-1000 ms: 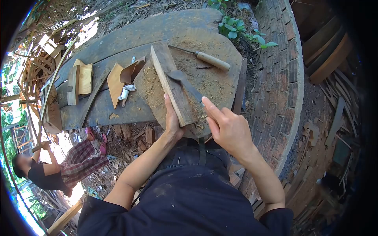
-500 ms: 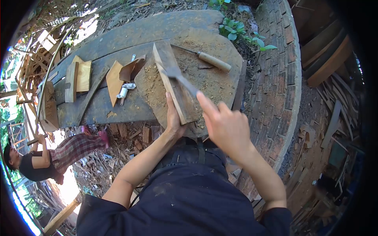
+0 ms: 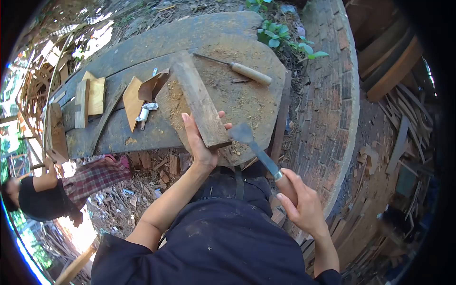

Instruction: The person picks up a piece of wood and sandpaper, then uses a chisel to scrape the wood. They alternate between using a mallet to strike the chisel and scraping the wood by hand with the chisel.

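A rectangular wood block (image 3: 202, 102) rests along my left hand (image 3: 202, 142), whose fingers are wrapped round its near end. The block leans away from me over the dusty worktop (image 3: 259, 111), its broad face turned up. My right hand (image 3: 299, 202) is closed round the wooden handle of a putty knife (image 3: 266, 159). Its flat metal blade, flared and slightly blurred at the end, is just right of the block's near end and apart from it. Beyond the block lies a thin-shafted tool with a pale wooden handle (image 3: 251, 73).
Left on the bench (image 3: 185, 35) lie wood pieces (image 3: 90, 102), a brown curved scrap (image 3: 151, 86) and a white tube (image 3: 144, 111). A low brick wall (image 3: 327, 104) runs along the right. Another person (image 3: 42, 194) is at far left, among wood scraps.
My right hand has drawn the putty knife back and right, off the block. The block has turned, showing its broad face more fully. The camera view has shifted slightly.
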Tool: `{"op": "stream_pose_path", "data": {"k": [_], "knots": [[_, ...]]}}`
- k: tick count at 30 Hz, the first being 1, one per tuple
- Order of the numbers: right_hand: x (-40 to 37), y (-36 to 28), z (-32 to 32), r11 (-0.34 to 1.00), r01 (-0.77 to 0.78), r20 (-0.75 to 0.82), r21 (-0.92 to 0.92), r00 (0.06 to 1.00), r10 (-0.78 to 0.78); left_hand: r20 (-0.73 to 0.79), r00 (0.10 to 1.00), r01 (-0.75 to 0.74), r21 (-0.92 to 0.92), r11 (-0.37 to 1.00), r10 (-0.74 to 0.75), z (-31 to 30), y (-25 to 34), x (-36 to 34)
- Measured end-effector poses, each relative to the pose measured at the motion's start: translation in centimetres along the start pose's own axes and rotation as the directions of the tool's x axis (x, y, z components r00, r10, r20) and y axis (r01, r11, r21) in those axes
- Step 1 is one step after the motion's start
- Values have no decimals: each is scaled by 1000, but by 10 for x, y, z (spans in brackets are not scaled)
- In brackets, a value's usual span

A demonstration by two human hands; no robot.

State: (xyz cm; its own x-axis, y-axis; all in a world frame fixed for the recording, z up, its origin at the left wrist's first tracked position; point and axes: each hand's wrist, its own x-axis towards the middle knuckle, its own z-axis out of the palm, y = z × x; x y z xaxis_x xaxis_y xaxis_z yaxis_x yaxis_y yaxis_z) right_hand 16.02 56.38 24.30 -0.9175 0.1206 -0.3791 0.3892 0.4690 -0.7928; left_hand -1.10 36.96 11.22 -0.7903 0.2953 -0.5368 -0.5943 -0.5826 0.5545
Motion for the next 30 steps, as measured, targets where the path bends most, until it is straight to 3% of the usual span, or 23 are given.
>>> {"op": "stream_pose_path", "data": {"k": [1, 4, 7, 9, 13, 16, 18, 22, 24, 26, 27, 29, 30], "knots": [[-10, 2, 2, 973, 89, -72, -213, 992, -106, 18, 995, -101, 102, 990, 100, 5, -2, -1], [-28, -6, 2, 930, 40, -56, -366, 996, -65, -41, 997, -52, 284, 957, 67, 7, -8, 7], [-30, -9, 6, 880, 47, -51, -474, 995, -81, -11, 1000, -13, 207, 978, 16, -8, -11, 8], [-25, -15, 3, 825, 58, 42, -563, 998, -41, 11, 1000, 12, 191, 982, -14, -15, -12, 7], [-12, -15, 15, 814, 87, 99, -574, 994, -37, 58, 997, 53, 56, 997, -57, -36, -24, 18], [15, -18, 24, 827, 63, 102, -559, 995, -7, -22, 1000, 1, 28, 1000, 0, -44, -34, 29], [44, -19, 29, 836, 129, 44, -533, 991, -125, -38, 999, -12, 51, 999, 14, -37, -35, 23], [57, -14, 30, 861, 174, 47, -478, 984, -173, -88, 996, -13, 46, 999, 17, -26, -29, 17], [27, -25, 15, 826, 113, 140, -552, 989, -42, -134, 990, -38, 6, 999, 39, -34, -34, 22], [12, -32, 6, 825, 89, 185, -558, 983, 19, 67, 997, 37, 71, 997, -42, -41, -30, 20], [10, -37, 3, 826, 58, 214, -561, 974, 77, 65, 997, 44, 75, 996, -48, -39, -30, 21], [30, -36, 5, 824, 52, 215, -564, 973, 86, -147, 989, 19, 5, 1000, -18, -30, -32, 24], [47, -31, 12, 827, 101, 168, -553, 986, -9, -145, 989, 23, 9, 1000, -21, -32, -32, 22]]}}
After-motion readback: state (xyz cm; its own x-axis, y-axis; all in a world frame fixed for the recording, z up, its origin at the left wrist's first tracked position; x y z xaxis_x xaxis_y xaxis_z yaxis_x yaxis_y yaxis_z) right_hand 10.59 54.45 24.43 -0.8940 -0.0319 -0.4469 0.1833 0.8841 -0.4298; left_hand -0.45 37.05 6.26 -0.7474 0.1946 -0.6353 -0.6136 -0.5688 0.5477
